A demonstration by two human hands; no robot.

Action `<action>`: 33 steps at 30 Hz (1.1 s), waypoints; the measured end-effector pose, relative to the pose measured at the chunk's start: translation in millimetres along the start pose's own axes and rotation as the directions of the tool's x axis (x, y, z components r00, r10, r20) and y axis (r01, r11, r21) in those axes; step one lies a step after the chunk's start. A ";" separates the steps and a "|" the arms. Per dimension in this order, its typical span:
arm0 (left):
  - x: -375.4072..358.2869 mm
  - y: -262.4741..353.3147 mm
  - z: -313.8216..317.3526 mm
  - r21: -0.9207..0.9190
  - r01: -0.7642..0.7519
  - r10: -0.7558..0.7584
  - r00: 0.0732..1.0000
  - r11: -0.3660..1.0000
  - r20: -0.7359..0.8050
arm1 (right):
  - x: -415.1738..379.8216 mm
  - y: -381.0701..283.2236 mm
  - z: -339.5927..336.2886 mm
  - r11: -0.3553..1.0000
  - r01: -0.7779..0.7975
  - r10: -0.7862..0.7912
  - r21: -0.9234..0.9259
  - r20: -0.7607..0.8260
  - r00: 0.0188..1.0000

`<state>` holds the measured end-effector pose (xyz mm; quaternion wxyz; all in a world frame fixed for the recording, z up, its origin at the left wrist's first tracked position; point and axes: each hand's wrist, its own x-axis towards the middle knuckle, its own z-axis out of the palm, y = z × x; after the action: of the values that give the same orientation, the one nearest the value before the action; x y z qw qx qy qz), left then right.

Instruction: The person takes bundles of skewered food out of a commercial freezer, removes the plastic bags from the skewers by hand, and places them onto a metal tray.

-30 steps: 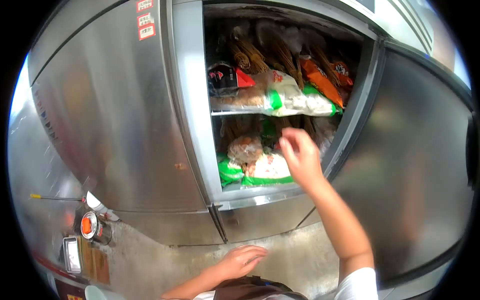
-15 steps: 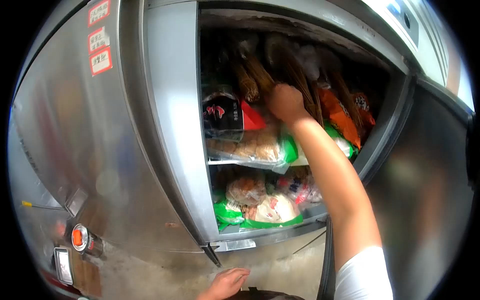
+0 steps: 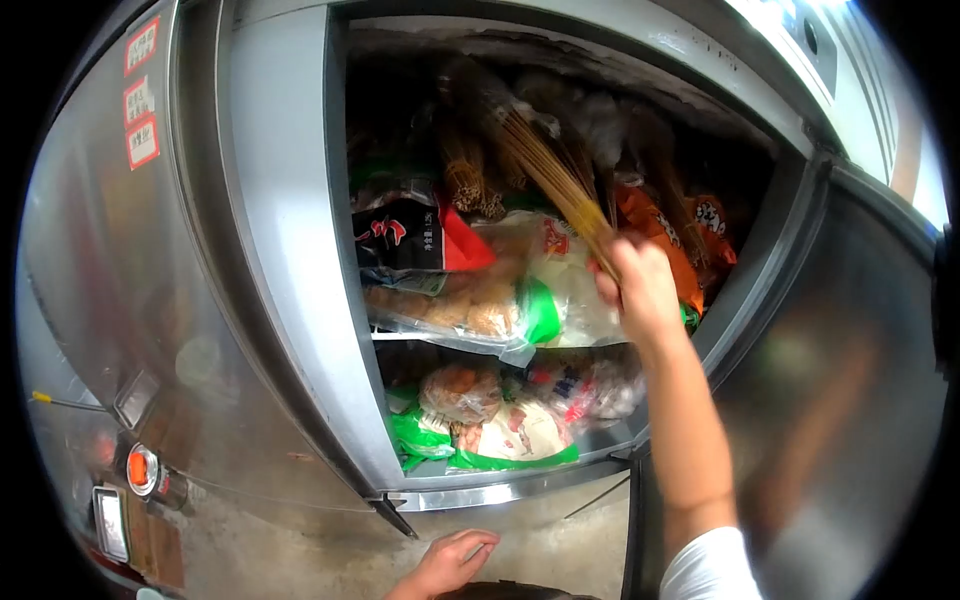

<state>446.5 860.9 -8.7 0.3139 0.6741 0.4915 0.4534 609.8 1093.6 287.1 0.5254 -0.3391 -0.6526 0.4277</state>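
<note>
My right hand [image 3: 640, 285] is inside the open freezer, wrapped round the lower end of a bundle of skewers [image 3: 550, 175]. The bundle slants up and left, its far end in clear plastic. Behind and left of it lie more skewer bundles [image 3: 465, 175]. A black and red bag [image 3: 410, 235], a clear bag of tan pieces [image 3: 460, 310] and a white and green bag [image 3: 575, 290] sit on the upper shelf. Orange bags [image 3: 655, 230] are right of my hand. Low in the view, my left hand [image 3: 455, 560] holds nothing, its fingers partly bent and loose.
Bags [image 3: 515, 430] fill the lower shelf. The freezer door [image 3: 810, 400] stands open at the right. A closed steel door [image 3: 250, 390] with paper labels is at the left. A can with an orange top [image 3: 155, 475] and a small metal tray [image 3: 112, 523] are at the lower left.
My right hand has moved right and down, pulling the skewer bundle out from among the others. The view has shifted a little, and my left hand remains low in front.
</note>
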 end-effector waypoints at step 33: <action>126.1 94.4 5.7 -0.802 0.081 -0.162 0.987 0.592 -0.019 | -194.6 97.2 11.8 0.889 0.306 -0.280 -0.340 0.123 0.952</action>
<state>500.8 950.2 109.2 0.5895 0.4064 0.2954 0.6325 640.0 956.9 120.1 0.4904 -0.3108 -0.7809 0.2303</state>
